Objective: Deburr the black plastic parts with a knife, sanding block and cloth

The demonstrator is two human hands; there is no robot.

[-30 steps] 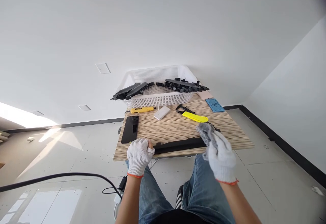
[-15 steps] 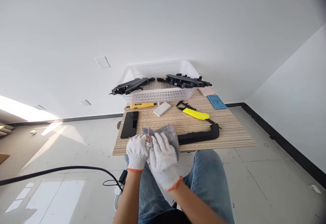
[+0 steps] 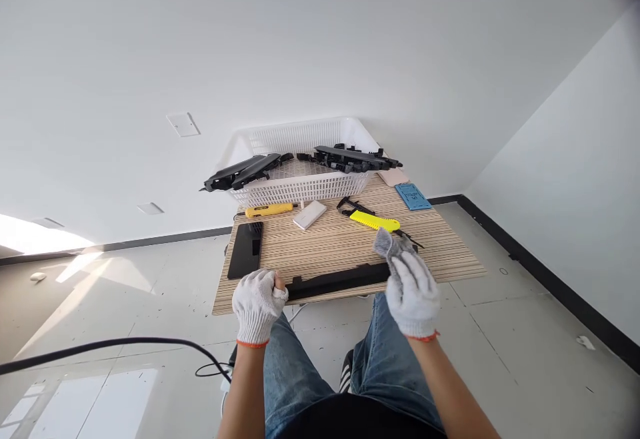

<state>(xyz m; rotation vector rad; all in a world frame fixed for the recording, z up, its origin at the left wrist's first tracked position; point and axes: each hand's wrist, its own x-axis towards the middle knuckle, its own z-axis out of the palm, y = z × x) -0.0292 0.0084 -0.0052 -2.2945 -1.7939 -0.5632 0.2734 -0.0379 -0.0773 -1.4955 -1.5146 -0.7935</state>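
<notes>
A long black plastic trim piece (image 3: 340, 280) lies along the front edge of the wood-grain table (image 3: 300, 252). My left hand (image 3: 260, 296), in a white knit glove, is closed around its left end, with the thumb on top. At the other end my gloved right hand (image 3: 414, 292) presses a grey cloth (image 3: 393, 244) over the piece, so that end is hidden. Beyond the cloth lies a bright yellow utility knife (image 3: 374, 220), beside a black caliper (image 3: 350, 206). Left of the trim rests a black smartphone (image 3: 245, 250).
A white plastic basket (image 3: 300, 192) at the table's back holds several black plastic parts (image 3: 350, 158) that jut over its rim. A yellow tool (image 3: 270, 210), a white power bank (image 3: 310, 214) and a blue card (image 3: 413, 196) lie before it. A black cable (image 3: 125, 341) crosses at lower left.
My right hand has slid the cloth rightward along the trim piece, from beside my left hand to the far end. The trim's left part is now uncovered. The whole view has shifted slightly.
</notes>
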